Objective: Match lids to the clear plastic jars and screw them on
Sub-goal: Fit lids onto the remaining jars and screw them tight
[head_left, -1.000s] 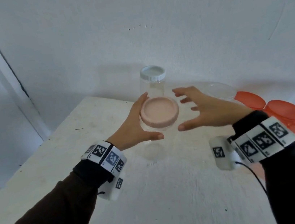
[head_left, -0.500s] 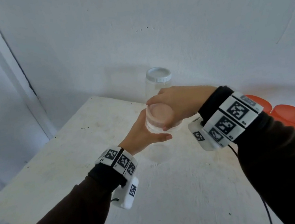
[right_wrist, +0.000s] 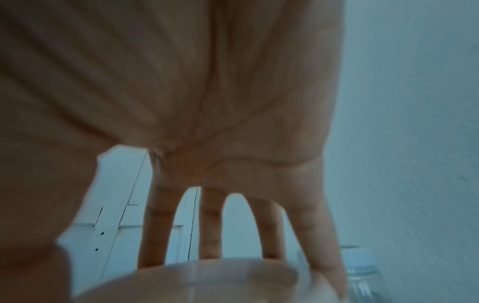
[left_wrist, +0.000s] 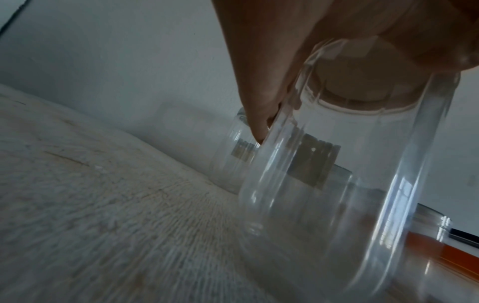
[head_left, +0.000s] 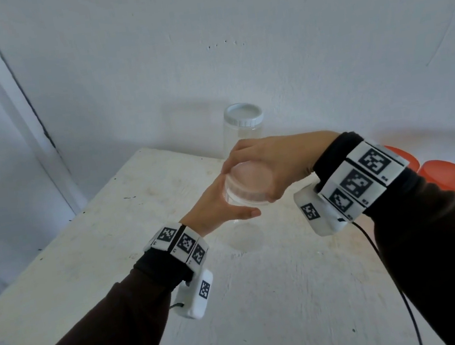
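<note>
A clear plastic jar stands on the white table, capped by a pale pink lid. My left hand wraps round the jar's upper wall from the left, thumb in front. My right hand comes over from the right, fingers curled down round the lid's rim. In the left wrist view the jar fills the right half with the left hand's fingers on its shoulder. In the right wrist view the right hand's fingers drop onto the lid.
A second clear jar with a white lid stands behind, against the wall. Several orange lids lie at the table's right. A black cable runs from my right wrist. The table's left edge is close to a white door frame.
My right hand, open beside the lid a second ago, has come over the top and closed round it. The left hand keeps its hold on the jar. The camera view has shifted slightly.
</note>
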